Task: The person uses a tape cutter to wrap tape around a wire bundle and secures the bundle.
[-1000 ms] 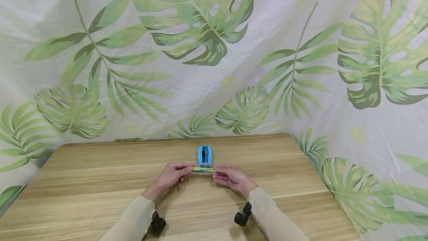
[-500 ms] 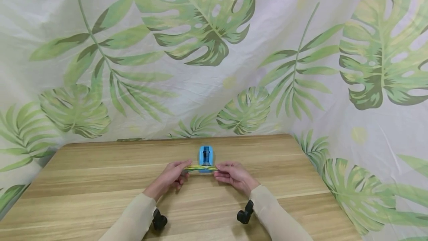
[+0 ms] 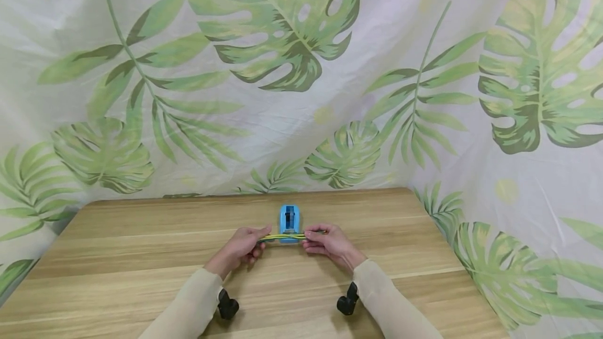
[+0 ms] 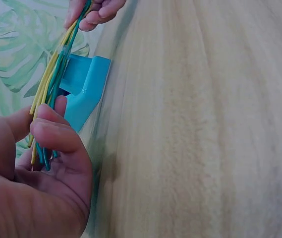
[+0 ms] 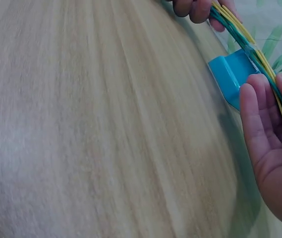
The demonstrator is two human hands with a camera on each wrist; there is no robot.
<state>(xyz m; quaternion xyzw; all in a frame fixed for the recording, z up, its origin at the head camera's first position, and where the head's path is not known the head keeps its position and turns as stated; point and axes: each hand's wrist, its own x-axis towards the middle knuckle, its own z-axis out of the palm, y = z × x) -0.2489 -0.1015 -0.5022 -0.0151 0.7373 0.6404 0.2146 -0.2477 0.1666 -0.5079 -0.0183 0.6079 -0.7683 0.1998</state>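
Yellow and green wires lie together in a thin bundle (image 3: 285, 236), stretched level between the two hands. My left hand (image 3: 244, 245) pinches one end between thumb and fingers; loose wire ends stick out below its fingers in the left wrist view. The other end is pinched by my right hand (image 3: 330, 243), its lower fingers fairly straight. Around the middle of the wires sits a clear, shiny band (image 5: 250, 50) that looks like tape. Just behind the bundle, a blue tape dispenser (image 3: 283, 218) stands on the table, its toothed edge showing beside the wires in the left wrist view.
The wooden table (image 3: 155, 255) reaches back to a hanging cloth (image 3: 264, 135) with a leaf print. A black wrist camera (image 3: 228, 306) hangs under the left sleeve, and another black camera (image 3: 347, 302) under the right.
My left hand has slid a little to the left, so more wire shows between the hands. The right-hand grip has shifted, and wire ends now show past its thumb. The dispenser stays put.
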